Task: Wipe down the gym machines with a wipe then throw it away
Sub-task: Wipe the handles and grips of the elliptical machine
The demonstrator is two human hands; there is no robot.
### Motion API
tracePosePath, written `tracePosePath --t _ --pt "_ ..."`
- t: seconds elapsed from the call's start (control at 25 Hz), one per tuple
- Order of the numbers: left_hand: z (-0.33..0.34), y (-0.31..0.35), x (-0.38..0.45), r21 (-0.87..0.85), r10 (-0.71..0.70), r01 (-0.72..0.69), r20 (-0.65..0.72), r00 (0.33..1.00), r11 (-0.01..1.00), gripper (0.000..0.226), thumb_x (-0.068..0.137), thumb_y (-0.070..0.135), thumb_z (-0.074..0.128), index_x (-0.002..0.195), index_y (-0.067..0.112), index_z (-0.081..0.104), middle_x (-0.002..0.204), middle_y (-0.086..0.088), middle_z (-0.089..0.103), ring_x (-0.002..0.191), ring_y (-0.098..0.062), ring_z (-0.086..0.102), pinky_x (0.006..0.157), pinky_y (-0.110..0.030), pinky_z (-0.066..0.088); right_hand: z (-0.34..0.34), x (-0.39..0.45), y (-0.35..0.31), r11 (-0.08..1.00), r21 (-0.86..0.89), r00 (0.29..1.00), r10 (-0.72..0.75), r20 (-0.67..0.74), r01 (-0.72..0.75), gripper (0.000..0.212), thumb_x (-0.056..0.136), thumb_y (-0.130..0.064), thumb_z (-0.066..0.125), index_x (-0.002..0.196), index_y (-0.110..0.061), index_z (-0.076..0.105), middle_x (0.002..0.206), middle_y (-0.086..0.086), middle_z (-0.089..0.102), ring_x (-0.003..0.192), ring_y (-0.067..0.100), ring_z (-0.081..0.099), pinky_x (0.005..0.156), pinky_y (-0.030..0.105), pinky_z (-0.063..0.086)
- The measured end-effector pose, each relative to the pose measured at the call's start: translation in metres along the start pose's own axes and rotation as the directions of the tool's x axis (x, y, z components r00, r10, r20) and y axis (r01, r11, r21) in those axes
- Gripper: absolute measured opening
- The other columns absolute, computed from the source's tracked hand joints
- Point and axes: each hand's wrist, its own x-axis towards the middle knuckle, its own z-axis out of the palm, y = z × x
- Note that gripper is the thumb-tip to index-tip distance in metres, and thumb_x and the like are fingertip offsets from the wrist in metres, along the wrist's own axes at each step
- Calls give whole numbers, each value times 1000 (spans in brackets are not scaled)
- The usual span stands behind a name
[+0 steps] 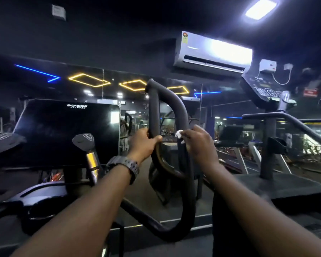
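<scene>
A: Wipe, small, white and crumpled (pixel 178 134): where is it?
B: Pinched in the right hand (pixel 196 143), pressed against the dark padded loop handle (pixel 176 101) of the gym machine.
A: And the left hand (pixel 143 143)?
B: Curled around the loop's other bar, a grey wristwatch (pixel 125 166) on its wrist.

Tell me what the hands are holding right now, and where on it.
The left hand grips the left bar of the looped handle. The right hand pinches a white wipe against its right bar.

Bare forearms; a dark chunky wristwatch (pixel 125 165) on the left wrist.
</scene>
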Motion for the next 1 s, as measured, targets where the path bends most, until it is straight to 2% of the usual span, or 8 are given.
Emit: tracePosePath --t 0.12,0.24,0.32,0.44,0.52,0.64,0.8,1.0 --pt "-3 9 -11 117 20 -21 12 1000 993 28 89 28 72 108 9 69 96 -6 72 89 -23 68 81 -38 58 -10 -53 -6 991 -64 983 -105 151 116 20 85 -10 67 99 -19 77 90 2 62 86 26 60 64 29 46" --pt "-3 14 -10 181 35 -37 13 999 983 25 88 28 72 101 6 69 96 -10 72 90 -25 68 82 -38 57 -13 21 -8 990 -134 990 -22 141 41 20 87 -13 67 103 -20 76 100 4 66 90 26 64 66 24 37" --pt "-10 6 1 114 46 -55 82 996 992 23 83 28 77 91 8 69 90 -9 73 84 -23 70 78 -37 59 -5 48 -2 987 -159 998 -12 66 22 19 86 -14 68 103 -22 75 100 3 66 88 28 65 65 26 39" --pt "-18 -5 40 -153 3 30 212 977 988 33 77 38 80 88 8 70 83 -8 74 80 -24 73 78 -46 61 20 43 2 997 -68 999 -22 -35 20 23 84 -7 68 104 -18 75 90 3 62 82 26 59 67 33 50" --pt "-16 2 63 -238 -1 39 158 987 971 38 79 46 74 81 8 70 76 -8 72 74 -24 70 71 -41 58 21 75 -2 999 -54 997 5 -79 -9 20 85 -6 67 102 -15 75 86 3 61 79 25 58 65 35 51" --pt "-10 22 84 -259 -60 83 96 994 962 34 91 40 66 82 7 69 71 -4 66 67 -18 61 59 -28 45 14 134 -5 996 -58 996 58 -65 -62 17 84 -7 64 97 -12 73 86 5 63 80 27 61 65 39 53" --pt "-10 31 78 -75 -110 117 85 990 990 37 90 50 60 91 14 70 80 -4 70 77 -23 66 59 -32 46 0 88 2 995 -94 997 -17 75 24 19 82 -13 68 100 -18 74 86 2 62 80 26 59 64 40 54" --pt "-13 35 78 132 -91 75 117 989 988 39 95 49 54 103 13 66 92 -10 71 87 -32 66 64 -36 48 6 185 -39 988 88 987 117 107 -127 19 82 -7 65 97 -15 75 89 2 68 81 23 64 68 31 50"
